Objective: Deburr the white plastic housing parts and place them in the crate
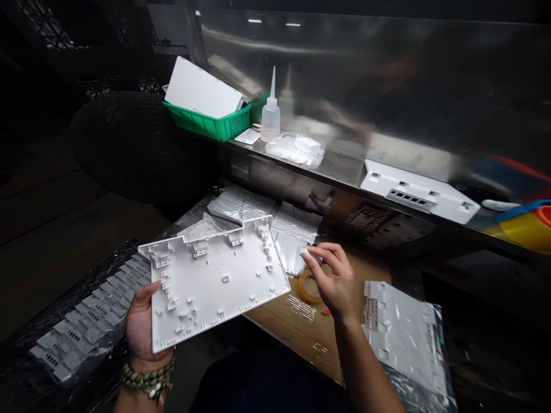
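Observation:
My left hand (pixel 144 321) grips a white plastic housing panel (pixel 219 281) by its left edge, thumb on top. The panel is tilted towards me, its inner side showing clips, posts and small ribs. To the right of the panel, my right hand (pixel 333 275) is raised with thumb and forefinger pinched together. Something whitish shows at those fingertips, too small to make out. Beneath that hand lies a roll of yellowish tape (pixel 309 285) on a sheet of brown cardboard (pixel 297 338). Clear-wrapped white parts (pixel 290 246) lie behind the panel, partly hidden by it.
A steel shelf (pixel 344 172) runs across, bearing a green bin (pixel 210 123) with white panels, a squeeze bottle (pixel 271 120), a plastic bag (pixel 297 149) and a white housing (pixel 417 192). Slotted white parts (pixel 90 315) lie in a row at left; bagged housings (pixel 404 338) lie at right.

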`<state>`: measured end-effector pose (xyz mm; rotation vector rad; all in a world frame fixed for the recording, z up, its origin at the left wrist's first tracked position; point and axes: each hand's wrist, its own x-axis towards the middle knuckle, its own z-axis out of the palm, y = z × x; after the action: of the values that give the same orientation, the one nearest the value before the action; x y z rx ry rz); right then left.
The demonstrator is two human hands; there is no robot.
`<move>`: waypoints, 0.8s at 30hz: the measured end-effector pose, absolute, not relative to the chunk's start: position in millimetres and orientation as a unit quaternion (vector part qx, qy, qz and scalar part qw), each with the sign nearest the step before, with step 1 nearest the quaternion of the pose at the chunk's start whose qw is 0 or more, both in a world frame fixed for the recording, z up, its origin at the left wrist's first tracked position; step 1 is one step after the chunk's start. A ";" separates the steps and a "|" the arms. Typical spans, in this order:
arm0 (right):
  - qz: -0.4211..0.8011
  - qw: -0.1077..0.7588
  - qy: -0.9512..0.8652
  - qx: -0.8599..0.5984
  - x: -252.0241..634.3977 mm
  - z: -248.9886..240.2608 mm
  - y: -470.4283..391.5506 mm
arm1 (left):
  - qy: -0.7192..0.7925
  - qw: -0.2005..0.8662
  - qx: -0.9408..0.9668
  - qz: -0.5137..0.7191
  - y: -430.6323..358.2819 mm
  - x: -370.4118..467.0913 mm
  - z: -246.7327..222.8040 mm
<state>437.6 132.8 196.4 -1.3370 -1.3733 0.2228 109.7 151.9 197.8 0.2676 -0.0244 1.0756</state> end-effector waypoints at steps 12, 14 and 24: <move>0.117 0.615 -0.542 -0.561 429.6 202.5 151.7 | -0.048 0.889 0.159 0.427 129.6 134.0 189.8; 0.122 0.618 -0.528 -0.569 432.5 199.0 149.3 | -0.020 0.891 0.163 0.424 130.8 137.9 192.6; 0.145 0.579 -0.525 -0.607 449.5 168.8 150.8 | 0.201 0.846 0.155 0.470 130.4 160.1 190.6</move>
<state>449.5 150.8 168.8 -1.4202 -1.2275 0.3394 160.1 130.4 190.6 0.3275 0.4235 0.9911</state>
